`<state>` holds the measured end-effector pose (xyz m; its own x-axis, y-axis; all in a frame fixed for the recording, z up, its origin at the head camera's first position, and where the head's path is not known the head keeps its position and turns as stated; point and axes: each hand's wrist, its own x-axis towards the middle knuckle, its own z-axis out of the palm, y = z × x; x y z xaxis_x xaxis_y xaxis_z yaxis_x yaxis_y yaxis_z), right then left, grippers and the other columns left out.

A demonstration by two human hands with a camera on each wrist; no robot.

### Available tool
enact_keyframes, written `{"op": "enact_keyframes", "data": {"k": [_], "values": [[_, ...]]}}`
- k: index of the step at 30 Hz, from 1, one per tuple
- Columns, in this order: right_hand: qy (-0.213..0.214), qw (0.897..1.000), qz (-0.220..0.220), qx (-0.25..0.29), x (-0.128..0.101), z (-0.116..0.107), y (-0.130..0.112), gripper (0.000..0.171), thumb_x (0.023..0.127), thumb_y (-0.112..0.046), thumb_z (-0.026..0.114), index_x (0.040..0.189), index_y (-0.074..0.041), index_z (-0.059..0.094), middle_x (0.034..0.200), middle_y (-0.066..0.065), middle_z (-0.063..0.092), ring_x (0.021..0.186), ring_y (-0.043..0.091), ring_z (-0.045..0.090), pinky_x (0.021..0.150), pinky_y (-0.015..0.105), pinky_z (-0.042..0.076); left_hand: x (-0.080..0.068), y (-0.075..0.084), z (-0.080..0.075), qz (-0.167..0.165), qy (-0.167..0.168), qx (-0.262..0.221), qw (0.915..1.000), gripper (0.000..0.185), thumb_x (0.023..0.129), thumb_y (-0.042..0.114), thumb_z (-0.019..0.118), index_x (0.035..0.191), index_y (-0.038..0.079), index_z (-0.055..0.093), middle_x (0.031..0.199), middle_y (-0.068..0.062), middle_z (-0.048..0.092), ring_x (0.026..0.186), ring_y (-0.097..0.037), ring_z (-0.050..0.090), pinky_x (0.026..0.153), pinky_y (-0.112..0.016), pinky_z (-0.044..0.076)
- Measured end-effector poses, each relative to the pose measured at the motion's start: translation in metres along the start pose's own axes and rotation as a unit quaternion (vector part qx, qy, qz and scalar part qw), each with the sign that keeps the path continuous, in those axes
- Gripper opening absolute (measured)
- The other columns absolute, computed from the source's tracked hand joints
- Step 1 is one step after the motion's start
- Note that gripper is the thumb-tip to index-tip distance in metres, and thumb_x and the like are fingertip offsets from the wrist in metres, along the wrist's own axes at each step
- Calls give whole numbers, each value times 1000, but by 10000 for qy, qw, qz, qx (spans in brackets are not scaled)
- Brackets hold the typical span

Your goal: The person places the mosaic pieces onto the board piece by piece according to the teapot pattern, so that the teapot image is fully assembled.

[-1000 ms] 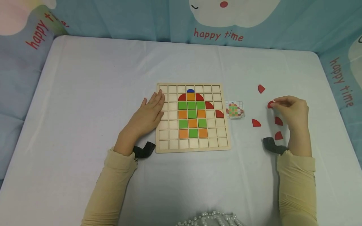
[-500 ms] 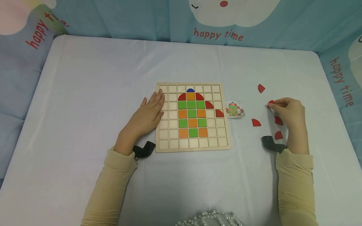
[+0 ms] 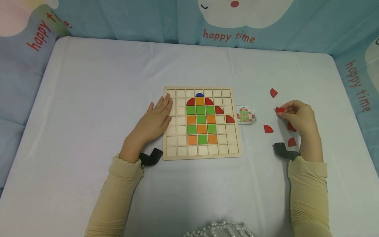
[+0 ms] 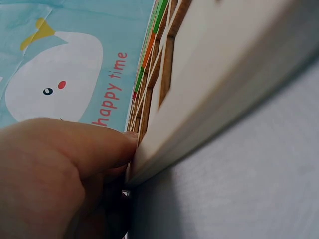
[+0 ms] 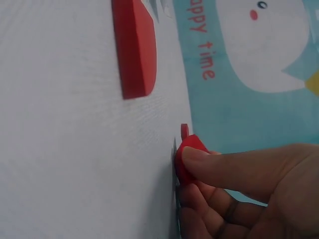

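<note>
A wooden grid board (image 3: 177, 155) lies on the table, with green and orange squares in its middle columns, a blue half-circle on top and several red quarter-circle pieces set in its cells. My left hand (image 3: 154, 120) rests along its left edge, fingers straight; in the left wrist view the thumb (image 4: 107, 147) touches the board's rim (image 4: 199, 107). To the right of the board my right hand (image 3: 300, 117) pinches a red quarter-circle piece (image 3: 279, 110) between thumb and fingertips. The right wrist view shows this piece (image 5: 185, 159) tilted, partly hidden by the thumb.
More red quarter-circles lie around the right hand: one farther back (image 3: 273, 92), another to the left (image 3: 268, 128), and one nearer the wrist (image 3: 291, 142). A small printed pattern card (image 3: 245, 115) lies against the board's right edge. White beads (image 3: 222, 228) show at the front.
My right hand has moved a little left with the red quarter-circle and turned it so more of its face shows. The left hand and board stay in place.
</note>
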<state>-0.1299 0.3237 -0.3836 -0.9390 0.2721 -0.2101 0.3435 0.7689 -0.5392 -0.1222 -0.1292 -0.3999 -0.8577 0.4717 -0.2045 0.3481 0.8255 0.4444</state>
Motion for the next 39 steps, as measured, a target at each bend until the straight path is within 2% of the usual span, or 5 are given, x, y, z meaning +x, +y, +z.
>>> {"op": "enact_keyframes", "data": {"k": [9,14,21,30,39], "values": [[153,9987,-26,479,-13,-7,-18,26,89,-23,66,108,-6,62,93,1,57,70,4,59,56,16,46,-1,-1,1,24,35,-2,10000,57,102,19,38,148,-2,13,157,-12,1,143,-26,0,113,-49,3],[147,9958,-792,446,-21,-8,-32,25,92,-18,62,111,-2,61,85,-5,57,67,-1,58,63,10,46,-2,-1,1,10,32,-12,10000,57,101,19,38,148,-2,14,157,-12,1,144,-26,0,113,-49,2],[-176,9838,-1596,791,-32,-6,-46,23,91,-8,62,113,0,65,89,-24,61,82,0,57,71,9,44,-1,0,1,32,7,-14,10000,57,102,19,37,148,-2,13,157,-11,0,144,-25,0,113,-49,2],[-497,9792,-1822,737,-40,5,-62,25,90,-7,63,115,-4,66,97,-8,64,83,4,58,72,11,45,0,0,0,18,-6,8,10000,57,101,19,38,148,-2,13,157,-12,0,144,-25,0,113,-49,2],[-1178,9727,-1842,780,-46,25,-79,15,84,-4,71,99,-1,69,88,9,68,74,8,62,63,16,46,0,0,0,35,-2,-6,10000,57,102,19,37,149,-2,13,157,-12,0,143,-25,-1,113,-49,2]]}}
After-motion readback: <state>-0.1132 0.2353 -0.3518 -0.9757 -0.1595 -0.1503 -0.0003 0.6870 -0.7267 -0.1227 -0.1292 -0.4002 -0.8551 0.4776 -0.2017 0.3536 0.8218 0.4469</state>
